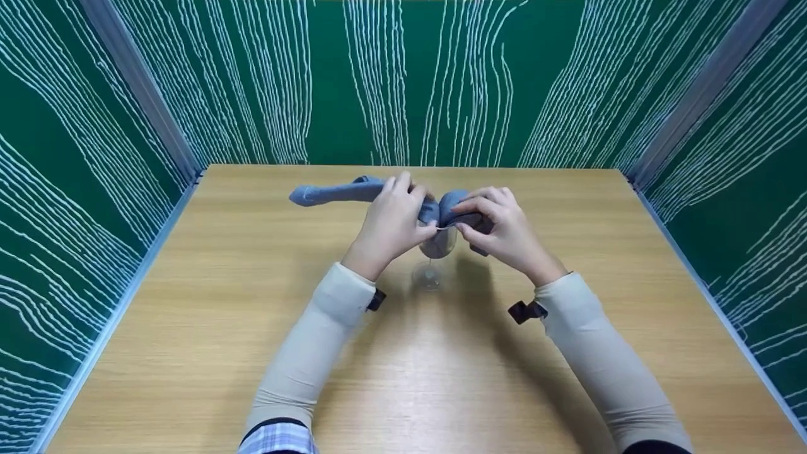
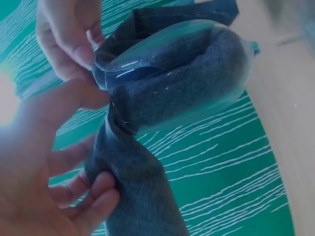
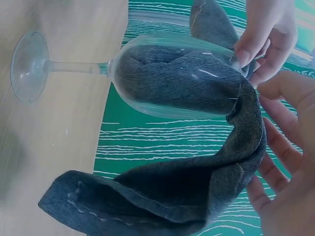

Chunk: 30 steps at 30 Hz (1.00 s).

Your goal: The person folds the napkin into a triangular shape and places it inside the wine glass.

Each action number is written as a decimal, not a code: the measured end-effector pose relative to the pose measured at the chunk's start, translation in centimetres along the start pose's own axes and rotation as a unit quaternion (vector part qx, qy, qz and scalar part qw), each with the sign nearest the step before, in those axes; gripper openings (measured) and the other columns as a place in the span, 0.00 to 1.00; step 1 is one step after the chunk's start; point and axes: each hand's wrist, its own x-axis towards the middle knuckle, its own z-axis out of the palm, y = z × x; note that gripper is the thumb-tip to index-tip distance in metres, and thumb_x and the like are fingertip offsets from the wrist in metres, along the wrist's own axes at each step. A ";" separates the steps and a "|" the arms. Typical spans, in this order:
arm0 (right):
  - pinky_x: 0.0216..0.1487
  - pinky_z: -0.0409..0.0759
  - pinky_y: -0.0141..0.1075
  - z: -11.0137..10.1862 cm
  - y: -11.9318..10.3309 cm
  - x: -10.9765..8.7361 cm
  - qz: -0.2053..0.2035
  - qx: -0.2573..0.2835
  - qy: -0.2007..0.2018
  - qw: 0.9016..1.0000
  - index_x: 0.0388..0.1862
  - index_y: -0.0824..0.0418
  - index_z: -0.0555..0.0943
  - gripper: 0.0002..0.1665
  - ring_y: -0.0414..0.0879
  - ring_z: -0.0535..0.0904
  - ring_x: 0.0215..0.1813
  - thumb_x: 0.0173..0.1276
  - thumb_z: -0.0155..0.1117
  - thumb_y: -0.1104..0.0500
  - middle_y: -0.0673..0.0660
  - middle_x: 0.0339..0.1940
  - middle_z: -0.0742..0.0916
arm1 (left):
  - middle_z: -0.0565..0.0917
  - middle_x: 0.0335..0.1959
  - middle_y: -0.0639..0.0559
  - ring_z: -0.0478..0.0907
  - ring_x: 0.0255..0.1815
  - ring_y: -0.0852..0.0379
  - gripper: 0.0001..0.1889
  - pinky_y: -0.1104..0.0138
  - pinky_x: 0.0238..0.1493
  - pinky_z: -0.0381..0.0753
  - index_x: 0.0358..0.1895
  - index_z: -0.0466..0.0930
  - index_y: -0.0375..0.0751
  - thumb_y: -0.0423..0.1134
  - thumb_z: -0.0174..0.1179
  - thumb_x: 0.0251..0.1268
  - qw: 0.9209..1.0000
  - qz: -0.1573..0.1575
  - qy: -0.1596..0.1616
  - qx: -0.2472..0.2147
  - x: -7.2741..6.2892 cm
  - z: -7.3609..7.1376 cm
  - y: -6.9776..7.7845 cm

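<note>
A clear wine glass (image 1: 439, 244) stands upright on the table, its stem and round foot plain in the right wrist view. Grey-blue cloth (image 1: 337, 193) is tucked inside the bowl, and its two ends hang out over the rim on opposite sides. My left hand (image 1: 394, 217) grips the cloth at the left of the rim, thumb by the glass edge and fingers around the fabric. On the other side my right hand (image 1: 504, 224) holds the cloth between thumb and fingers at the rim. Folded cloth (image 3: 177, 81) shows through the glass wall.
The wooden table (image 1: 239, 302) is enclosed by green panels (image 1: 542, 82) with white wavy lines, at the back and both sides. Metal posts (image 1: 135, 82) stand in the back corners. Each sleeved wrist carries a small black camera (image 1: 526, 311).
</note>
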 end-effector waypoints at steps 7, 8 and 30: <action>0.52 0.68 0.46 0.1 0.2 -0.1 0.022 0.014 -0.011 1.000 0.50 0.57 0.86 0.15 0.51 0.70 0.54 0.63 0.72 0.62 0.54 0.51 0.83 | 0.77 0.39 0.53 0.71 0.43 0.55 0.06 0.68 0.46 0.73 0.41 0.84 0.44 0.39 0.65 0.63 0.993 0.029 0.020 -0.109 -0.7 0.7 -1.4; 0.52 0.69 0.45 0.2 0.2 -0.2 0.026 0.017 -0.013 0.999 0.50 0.57 0.86 0.16 0.51 0.70 0.54 0.63 0.72 0.62 0.54 0.51 0.83 | 0.78 0.38 0.53 0.71 0.43 0.55 0.05 0.68 0.47 0.73 0.41 0.84 0.44 0.39 0.64 0.64 0.991 0.031 0.023 -0.125 -0.8 1.0 -1.7; 0.57 0.67 0.50 1.2 1.8 -0.8 0.054 -0.015 0.009 0.998 0.58 0.60 0.80 0.27 0.56 0.68 0.59 0.59 0.66 0.73 0.60 0.58 0.79 | 0.75 0.64 0.53 0.69 0.66 0.51 0.29 0.51 0.66 0.66 0.63 0.75 0.54 0.38 0.73 0.57 0.991 0.040 0.117 -0.045 -1.7 3.8 -4.1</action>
